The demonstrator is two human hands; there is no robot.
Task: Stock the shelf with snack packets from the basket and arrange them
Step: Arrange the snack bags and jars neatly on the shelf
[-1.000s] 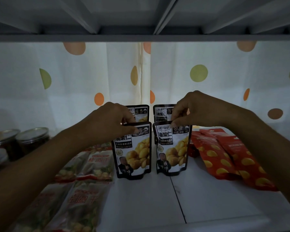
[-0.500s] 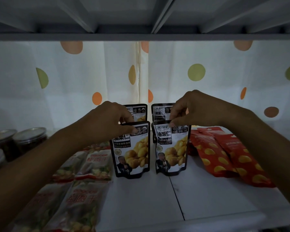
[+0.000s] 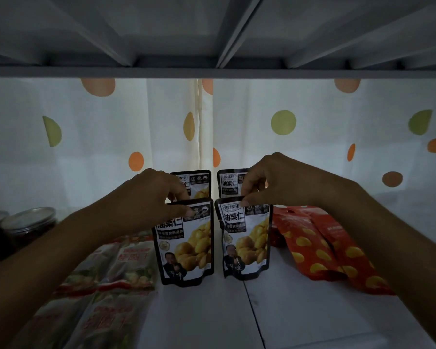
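Shelf (image 3: 300,311): white board with a seam running front to back near its middle; dim light. A second shelf board spans overhead. Spotted curtain (image 3: 262,137) hangs behind.

Landmark: front left packet (image 3: 186,245), a black-edged pouch with yellow nuts printed on it, standing upright near the shelf's middle, just left of the seam.

Left hand (image 3: 146,197): reaches in from the lower left. Its fingers (image 3: 184,210) are clamped on the top edge of the front left packet, thumb on the printed face.

Front right packet (image 3: 246,238): same design, upright, just beside the landmark on its right, a narrow gap between the two. It leans slightly.

Right hand (image 3: 282,180): reaches in from the lower right. Its fingers (image 3: 247,200) are pinched together on the top edge of the front right packet.

Rear packets: a back left packet (image 3: 199,183) stands directly behind the landmark and a back right packet (image 3: 229,182) behind the front right packet. Only their upper parts show; both are partly hidden by the hands.

Right of the landmark, beyond the front right packet: red packets (image 3: 320,245) lying flat and overlapping.

Left of the landmark: pale packets (image 3: 126,263) lying flat in rows toward the front edge; print blurred.

Far left of the landmark: jars (image 3: 28,230) with metal lids, dark contents.
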